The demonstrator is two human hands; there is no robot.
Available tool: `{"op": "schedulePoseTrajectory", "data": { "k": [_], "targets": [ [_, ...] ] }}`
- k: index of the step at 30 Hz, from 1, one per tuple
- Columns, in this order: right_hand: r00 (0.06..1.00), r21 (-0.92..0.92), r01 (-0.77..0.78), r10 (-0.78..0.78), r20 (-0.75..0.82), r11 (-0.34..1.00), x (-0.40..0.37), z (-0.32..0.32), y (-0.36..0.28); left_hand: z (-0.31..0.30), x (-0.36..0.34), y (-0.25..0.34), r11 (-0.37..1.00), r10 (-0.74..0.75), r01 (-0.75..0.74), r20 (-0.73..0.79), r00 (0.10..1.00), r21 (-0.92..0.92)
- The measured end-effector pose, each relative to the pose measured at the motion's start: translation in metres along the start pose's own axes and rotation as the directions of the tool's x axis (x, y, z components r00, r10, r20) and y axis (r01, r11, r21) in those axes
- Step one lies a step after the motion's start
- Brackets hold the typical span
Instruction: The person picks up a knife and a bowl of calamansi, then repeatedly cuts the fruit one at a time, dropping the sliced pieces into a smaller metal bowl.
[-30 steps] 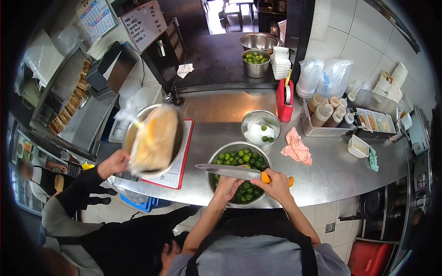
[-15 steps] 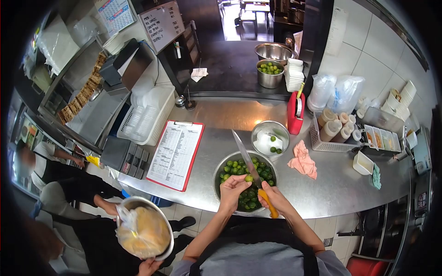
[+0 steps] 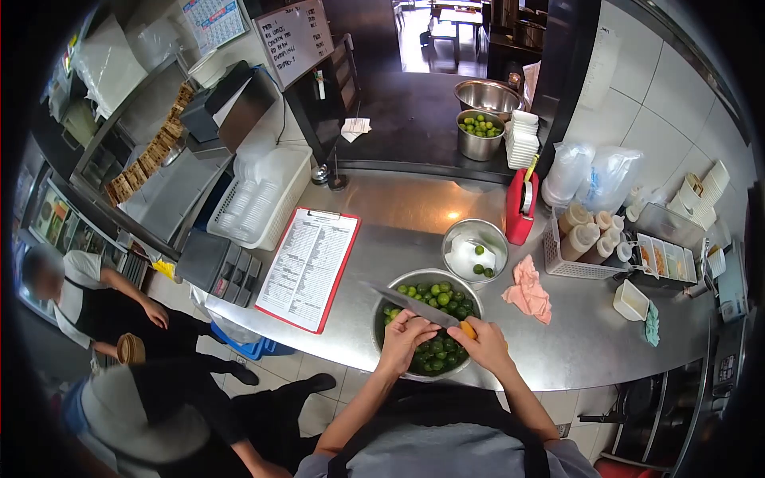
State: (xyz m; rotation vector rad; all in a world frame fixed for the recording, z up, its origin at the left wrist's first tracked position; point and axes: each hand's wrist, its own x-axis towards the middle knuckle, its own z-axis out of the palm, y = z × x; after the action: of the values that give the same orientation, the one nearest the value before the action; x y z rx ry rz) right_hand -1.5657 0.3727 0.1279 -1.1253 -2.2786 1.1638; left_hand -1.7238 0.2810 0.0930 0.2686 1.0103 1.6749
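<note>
Over a steel bowl (image 3: 378, 328) of small green citrus fruits, my right hand (image 3: 483, 346) is wrapped round the orange handle of a knife (image 3: 422, 308). The blade points to the upper left and lies across the bowl. My left hand (image 3: 403, 342) is pinched beside the blade's lower edge; what its fingers hold, if anything, is hidden. Just behind stands a smaller steel bowl (image 3: 502, 239) with something white and a few green fruits inside.
A red clipboard (image 3: 307, 267) and a white basket (image 3: 279, 215) are at the left. A pink cloth (image 3: 527, 291), a red dispenser (image 3: 521, 209) and a bottle basket (image 3: 570, 269) are at the right. Two people stand at the lower left.
The knife has tilted from steep to flatter, its tip now further left and lower. The fruit at my left fingertips no longer shows. The co-worker's bowl with a bag has left view.
</note>
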Motion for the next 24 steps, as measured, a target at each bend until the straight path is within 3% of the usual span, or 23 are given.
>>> {"op": "schedulePoseTrajectory", "data": {
  "k": [3,11,17,20,24],
  "targets": [
    [0.999,-0.066,0.05,-0.051,-0.011,0.997,-0.003,-0.001,-0.001,-0.002,0.0,-0.003,0.996,-0.076,0.077,0.03,0.997,-0.041],
    [0.985,-0.088,0.16,-0.164,-0.047,0.983,-0.005,0.0,-0.003,-0.001,-0.004,-0.004,0.996,-0.083,0.084,0.032,0.996,-0.017],
    [0.993,-0.017,0.12,-0.12,-0.018,0.993,-0.007,0.012,-0.004,-0.002,-0.005,-0.005,1.0,0.002,-0.002,0.01,1.0,0.013],
    [0.997,0.033,0.027,-0.029,0.067,0.999,-0.007,0.016,-0.002,0.0,-0.004,-0.001,0.993,0.061,-0.063,0.017,0.998,0.098],
    [0.979,0.266,-0.097,0.045,0.196,0.959,-0.004,0.021,0.006,-0.004,-0.002,-0.005,0.978,0.164,-0.17,0.058,0.985,0.119]
  ]
}}
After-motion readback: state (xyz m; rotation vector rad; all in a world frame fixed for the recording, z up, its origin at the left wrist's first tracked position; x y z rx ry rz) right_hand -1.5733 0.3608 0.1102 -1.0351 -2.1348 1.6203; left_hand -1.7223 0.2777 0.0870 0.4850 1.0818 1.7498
